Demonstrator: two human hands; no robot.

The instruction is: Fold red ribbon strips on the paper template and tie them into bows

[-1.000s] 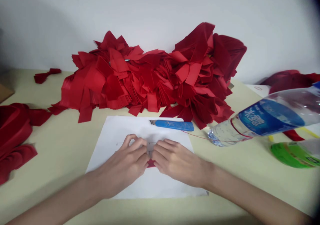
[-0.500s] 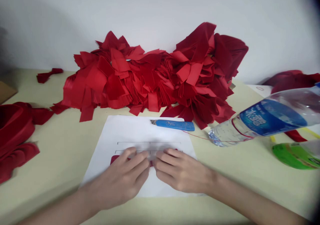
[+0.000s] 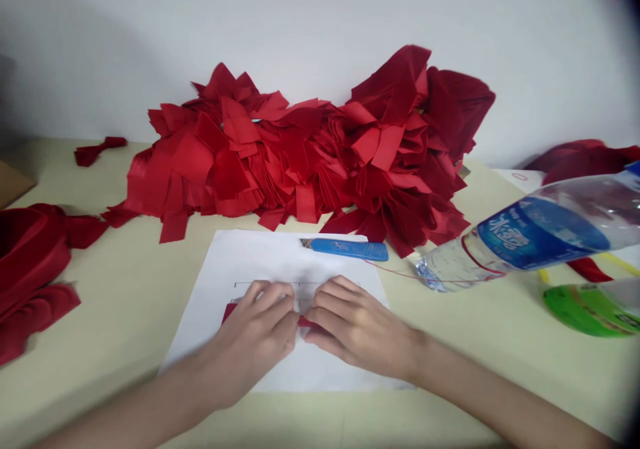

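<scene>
My left hand [image 3: 263, 332] and my right hand [image 3: 355, 322] lie close together over a white paper sheet [image 3: 200, 316] with printed ruled lines. Between and beneath them is a red ribbon strip [image 3: 306, 322], mostly covered by the fingers; one end shows left of my left hand. Both hands have curled fingers closed on the strip, though the fingertips are partly hidden. Just beyond them, a blue utility knife [image 3: 345, 248] rests on the top edge of the paper, its blade tip pointing left.
A large heap of cut red ribbon pieces [image 3: 300, 162] lies against the wall. Red ribbon loops [image 3: 35, 249] lie at left. On the right are a plastic bottle [image 3: 540, 232] with red thread around it and a green-labelled container [image 3: 590, 310].
Both hands have shifted slightly away from me over the strip, and the right fingers have lifted and changed position. The knife, bottle and heap stay in place.
</scene>
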